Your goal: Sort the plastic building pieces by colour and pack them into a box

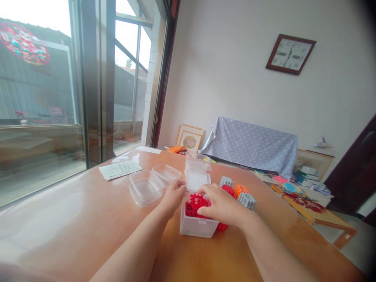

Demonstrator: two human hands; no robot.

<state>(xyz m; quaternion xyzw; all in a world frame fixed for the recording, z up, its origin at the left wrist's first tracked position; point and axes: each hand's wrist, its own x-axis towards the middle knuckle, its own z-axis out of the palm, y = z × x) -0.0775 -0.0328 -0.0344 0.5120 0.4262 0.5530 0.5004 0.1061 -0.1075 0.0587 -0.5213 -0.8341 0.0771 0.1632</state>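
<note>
A clear plastic box [196,228] stands on the table with its hinged lid [198,181] tipped back. Inside it is a red lattice-like block [196,204]. My left hand [173,196] is closed at the box's far left corner, its fingertips pinching the rim by the lid. My right hand [219,203] reaches over the box from the right, thumb and fingers curled around the red block; its fingertips are partly hidden. Beside that hand lie grey blocks [247,200], an orange block [241,190] and more red blocks [228,190], some hidden behind it.
Left of the box sits an open clear container [146,188] with its lid [167,173]. Another clear container [198,161] stands behind the box. A sheet of paper [120,169] lies near the window. A low wooden table [331,219] is at the right.
</note>
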